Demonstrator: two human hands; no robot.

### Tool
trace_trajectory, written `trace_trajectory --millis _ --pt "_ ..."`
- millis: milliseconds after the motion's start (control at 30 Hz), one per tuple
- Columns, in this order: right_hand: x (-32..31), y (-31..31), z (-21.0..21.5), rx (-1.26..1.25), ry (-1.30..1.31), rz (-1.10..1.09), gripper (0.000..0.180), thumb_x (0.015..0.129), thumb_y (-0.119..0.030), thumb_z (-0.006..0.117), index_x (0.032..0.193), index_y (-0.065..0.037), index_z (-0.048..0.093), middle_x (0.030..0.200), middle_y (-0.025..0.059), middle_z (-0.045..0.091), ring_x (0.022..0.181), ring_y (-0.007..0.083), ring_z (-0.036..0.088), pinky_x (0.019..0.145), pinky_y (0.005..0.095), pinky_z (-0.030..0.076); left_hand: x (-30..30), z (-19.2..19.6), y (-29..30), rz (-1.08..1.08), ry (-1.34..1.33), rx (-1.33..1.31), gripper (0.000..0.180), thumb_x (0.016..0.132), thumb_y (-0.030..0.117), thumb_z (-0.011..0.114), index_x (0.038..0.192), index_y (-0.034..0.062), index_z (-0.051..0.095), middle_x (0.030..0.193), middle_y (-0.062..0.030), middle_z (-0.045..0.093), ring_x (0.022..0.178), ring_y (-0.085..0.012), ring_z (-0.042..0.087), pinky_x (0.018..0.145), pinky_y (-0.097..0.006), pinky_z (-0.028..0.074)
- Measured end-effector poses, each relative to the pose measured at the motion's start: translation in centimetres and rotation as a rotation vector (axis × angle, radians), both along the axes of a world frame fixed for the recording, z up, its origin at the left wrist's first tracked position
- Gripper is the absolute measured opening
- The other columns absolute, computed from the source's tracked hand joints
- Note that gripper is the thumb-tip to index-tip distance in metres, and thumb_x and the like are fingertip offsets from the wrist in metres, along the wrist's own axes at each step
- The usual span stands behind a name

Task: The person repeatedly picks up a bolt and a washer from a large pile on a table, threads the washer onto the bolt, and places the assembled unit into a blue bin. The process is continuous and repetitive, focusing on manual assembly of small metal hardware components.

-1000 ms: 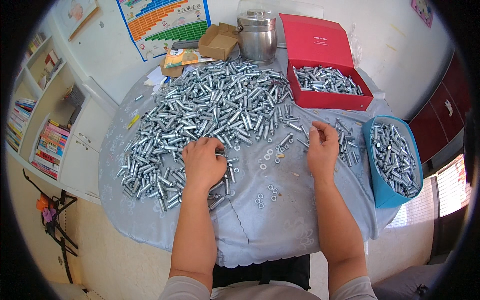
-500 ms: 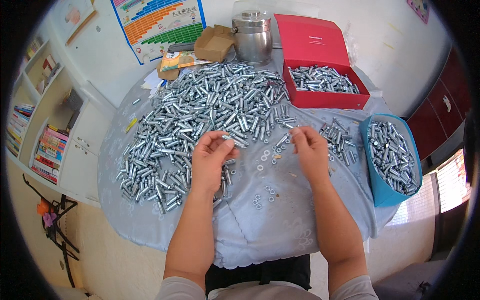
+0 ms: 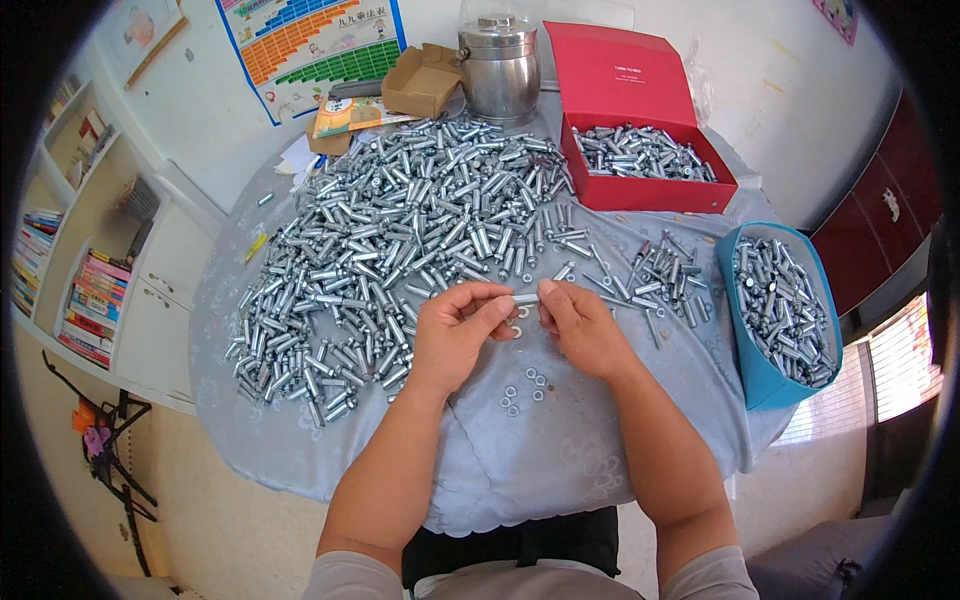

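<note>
A shiny metal expansion bolt (image 3: 525, 298) spans the gap between my two hands, lying roughly level above the table. My left hand (image 3: 457, 330) is closed, its thumb and fingers pinching the bolt's left end. At the other end, my right hand (image 3: 582, 328) pinches with thumb and forefinger; whether a small nut or washer is under those fingertips is hidden. Several hex nuts (image 3: 532, 374) lie on the cloth just below my hands. Loose washers (image 3: 518, 330) show partly between them. A large heap of expansion bolts (image 3: 400, 220) spreads to the left and beyond.
Bolts fill a red box (image 3: 655, 196) at the back right and a teal bin (image 3: 770, 398) at the right edge. A smaller group of loose bolt parts (image 3: 668, 275) lies between. Behind the heap stand a metal pot (image 3: 499, 75) and a small cardboard box (image 3: 422, 82).
My hands have come together from apart. The bolt in my left hand has moved right and now meets the right hand's fingertips, which have moved left and nearer to me.
</note>
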State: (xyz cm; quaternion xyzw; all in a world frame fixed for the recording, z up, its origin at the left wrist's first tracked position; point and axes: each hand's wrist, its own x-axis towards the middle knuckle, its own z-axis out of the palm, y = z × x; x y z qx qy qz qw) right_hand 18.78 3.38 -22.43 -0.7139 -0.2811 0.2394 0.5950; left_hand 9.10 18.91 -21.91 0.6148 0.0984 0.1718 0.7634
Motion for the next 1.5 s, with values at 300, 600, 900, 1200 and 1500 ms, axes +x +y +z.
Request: trace_trajectory --millis 300,600,900,1200,1500 --pt "-0.5 0.0 0.3 0.125 -0.290 0.036 0.021 0.097 -0.020 0.055 0.096 0.000 0.060 0.071 0.0045 0.053 0.067 0.0126 0.049 0.062 0.0296 0.042 -0.2 -0.3 0.8 0.040 0.058 -0.204 0.015 0.089 0.015 0.067 0.088 0.0008 0.066 0.073 -0.0049 0.064 0.057 -0.0115 0.057 0.053 -0.023 0.047" --pt "-0.1 0.2 -0.3 0.106 -0.164 0.042 0.022 0.092 -0.012 0.063 0.110 -0.001 0.059 0.086 0.0039 0.059 0.072 0.0083 0.053 0.066 0.0239 0.045 0.1 -0.5 0.5 0.035 0.058 -0.194 0.014 0.091 0.016 0.066 0.087 0.0034 0.064 0.072 -0.0045 0.062 0.054 -0.0118 0.057 0.050 -0.023 0.046" --pt "-0.2 0.4 0.5 0.224 0.041 -0.041 0.023 0.092 -0.011 0.063 0.111 -0.001 0.060 0.089 0.0032 0.061 0.075 0.0068 0.055 0.067 0.0227 0.046 0.1 -0.7 0.6 0.024 0.044 -0.204 0.012 0.091 0.015 0.065 0.088 0.0032 0.064 0.073 -0.0047 0.063 0.055 -0.0118 0.057 0.050 -0.023 0.047" --pt "0.7 -0.2 0.4 0.197 0.193 -0.029 0.014 0.091 -0.012 0.064 0.100 -0.001 0.065 0.082 0.0007 0.062 0.070 0.0081 0.056 0.065 0.0225 0.046 0.2 -0.7 0.4 0.029 0.035 -0.180 0.012 0.092 0.015 0.065 0.090 0.0026 0.065 0.074 -0.0054 0.063 0.055 -0.0122 0.057 0.050 -0.023 0.047" --pt "0.3 -0.1 0.6 0.170 0.187 -0.020 0.020 0.091 -0.015 0.065 0.104 0.000 0.064 0.081 0.0018 0.063 0.070 0.0086 0.056 0.064 0.0228 0.046 0.2 -0.6 0.4 0.040 0.041 -0.200 0.013 0.091 0.016 0.065 0.090 0.0026 0.063 0.075 -0.0063 0.064 0.055 -0.0126 0.057 0.051 -0.023 0.047"
